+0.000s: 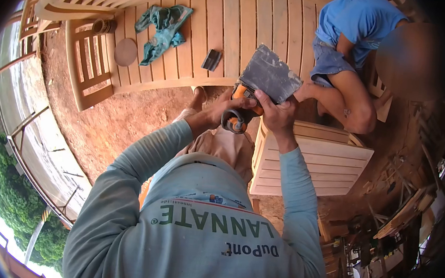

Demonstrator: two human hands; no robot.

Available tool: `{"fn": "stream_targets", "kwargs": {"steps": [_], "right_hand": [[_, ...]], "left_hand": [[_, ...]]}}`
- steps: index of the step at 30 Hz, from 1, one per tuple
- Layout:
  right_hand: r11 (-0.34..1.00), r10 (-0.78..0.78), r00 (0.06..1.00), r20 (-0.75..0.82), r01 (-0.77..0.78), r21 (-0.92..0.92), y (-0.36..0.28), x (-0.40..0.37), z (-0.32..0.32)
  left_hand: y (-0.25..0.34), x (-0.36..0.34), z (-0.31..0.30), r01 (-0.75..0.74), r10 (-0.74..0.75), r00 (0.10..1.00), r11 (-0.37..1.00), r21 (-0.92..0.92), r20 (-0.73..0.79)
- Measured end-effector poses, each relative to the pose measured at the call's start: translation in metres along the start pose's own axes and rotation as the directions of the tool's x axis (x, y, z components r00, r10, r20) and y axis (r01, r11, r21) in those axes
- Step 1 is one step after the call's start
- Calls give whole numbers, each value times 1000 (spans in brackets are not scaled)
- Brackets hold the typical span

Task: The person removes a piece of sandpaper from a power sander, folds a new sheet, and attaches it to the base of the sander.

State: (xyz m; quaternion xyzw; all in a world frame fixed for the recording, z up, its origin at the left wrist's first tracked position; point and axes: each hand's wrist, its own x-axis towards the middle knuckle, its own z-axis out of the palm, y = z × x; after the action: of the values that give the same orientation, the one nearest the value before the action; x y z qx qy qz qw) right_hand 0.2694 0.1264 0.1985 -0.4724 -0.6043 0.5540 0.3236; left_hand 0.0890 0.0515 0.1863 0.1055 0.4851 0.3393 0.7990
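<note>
1. Two bare hands meet near the middle of the frame. The left hand (218,110) is curled round an orange tool (240,91), likely to keep it steady.
2. The right hand (280,115) holds the low edge of a dark square sheet (271,74), thumb on top; its fingers underneath are hidden. The sheet seems tipped up so its face is easy to see.
3. That face is gray and flat, with pale, rough, worn edges. I cannot tell if it is joined to the tool.
4. Upper left, a crumpled green cloth (163,27) and a round brown disc (126,52) lie on the slatted wood bench (200,32), perhaps to be near. A small dark block (211,60) lies closer to the hands.
5. Upper right, a person in a blue shirt (360,19) bends over.
</note>
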Motion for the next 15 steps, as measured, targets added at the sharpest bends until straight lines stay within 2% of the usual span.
{"fn": "stream_targets", "kwargs": {"steps": [2, 8, 11, 15], "right_hand": [[999, -2, 1000, 8, 2, -38, 2, -3, -1], [1000, -1, 1000, -19, 1, -17, 2, -3, -1], [1000, 1, 999, -42, 0, 20, 2, -4, 1], [996, 53, 997, -55, -49, 71, 8, -6, 2]], "left_hand": [[-4, 0, -1, 35, -34, 999, 996, -84, 20], [-5, 5, 0, -37, 39, 999, 998, -58, 20], [-12, 11, -12, 24, -25, 998, 1000, 11, 64], [-11, 9, -7, 18, -17, 999, 999, -48, 28]]}}
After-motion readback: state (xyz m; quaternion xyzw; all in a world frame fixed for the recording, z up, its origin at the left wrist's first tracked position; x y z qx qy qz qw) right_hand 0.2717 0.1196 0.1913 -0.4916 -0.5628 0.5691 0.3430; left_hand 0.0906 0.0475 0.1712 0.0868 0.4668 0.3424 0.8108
